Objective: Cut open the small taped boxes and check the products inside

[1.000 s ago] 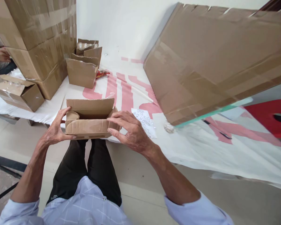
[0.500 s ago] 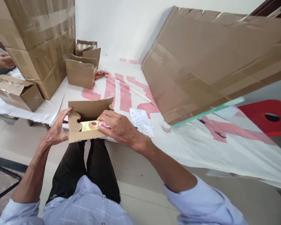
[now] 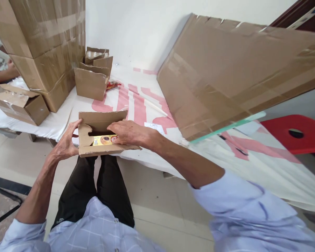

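An open cardboard box (image 3: pixel 94 151), its back flap raised, is held level above my lap at the table's edge. My left hand (image 3: pixel 68 140) grips its left end, fingers at the upper corner and thumb lower down. Inside lies a yellow printed packet (image 3: pixel 99 140) with a round food picture and red lettering. My right hand (image 3: pixel 130 133) reaches in from the right, its fingers and thumb closed about the packet's right part. That hand covers the box's right end and part of the packet.
Stacked taped cartons (image 3: pixel 47 59) stand at the left, with a low carton (image 3: pixel 23 106) before them. Smaller open boxes (image 3: pixel 91 82) stand behind, beside a red wrapper (image 3: pixel 112 84). A large cardboard sheet (image 3: pixel 225 73) leans at the right near a red stool (image 3: pixel 296 133). Another person's arm (image 3: pixel 5 74) shows far left.
My right hand has shifted slightly, its fingers reaching further toward the inside back of the box. The front flap now shows past the right hand. The left hand keeps its grip.
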`<state>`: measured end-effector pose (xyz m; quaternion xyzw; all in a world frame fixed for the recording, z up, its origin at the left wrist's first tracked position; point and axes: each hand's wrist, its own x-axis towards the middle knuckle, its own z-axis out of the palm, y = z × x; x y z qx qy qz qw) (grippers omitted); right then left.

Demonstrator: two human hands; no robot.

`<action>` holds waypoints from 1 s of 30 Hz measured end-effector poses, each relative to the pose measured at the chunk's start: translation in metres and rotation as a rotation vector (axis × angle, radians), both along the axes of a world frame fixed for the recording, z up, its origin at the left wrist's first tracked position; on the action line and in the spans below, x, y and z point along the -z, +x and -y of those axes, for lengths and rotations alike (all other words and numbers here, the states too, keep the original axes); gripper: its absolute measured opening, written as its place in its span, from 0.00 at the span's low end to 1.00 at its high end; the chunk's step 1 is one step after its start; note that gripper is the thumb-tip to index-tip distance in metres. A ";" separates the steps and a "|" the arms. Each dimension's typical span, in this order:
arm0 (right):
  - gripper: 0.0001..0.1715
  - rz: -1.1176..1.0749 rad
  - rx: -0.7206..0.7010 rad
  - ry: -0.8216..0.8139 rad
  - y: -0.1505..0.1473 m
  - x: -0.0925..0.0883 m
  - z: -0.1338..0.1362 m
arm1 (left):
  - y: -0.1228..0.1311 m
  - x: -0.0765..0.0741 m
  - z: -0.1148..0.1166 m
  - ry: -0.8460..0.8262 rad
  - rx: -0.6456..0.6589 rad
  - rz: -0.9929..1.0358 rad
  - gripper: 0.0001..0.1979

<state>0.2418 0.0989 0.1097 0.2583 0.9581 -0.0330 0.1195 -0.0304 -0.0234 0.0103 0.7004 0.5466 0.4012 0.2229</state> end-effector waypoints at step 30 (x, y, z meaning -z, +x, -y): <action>0.30 -1.029 0.059 -0.033 0.058 -0.040 -0.019 | -0.013 -0.012 -0.030 -0.074 0.004 -0.070 0.65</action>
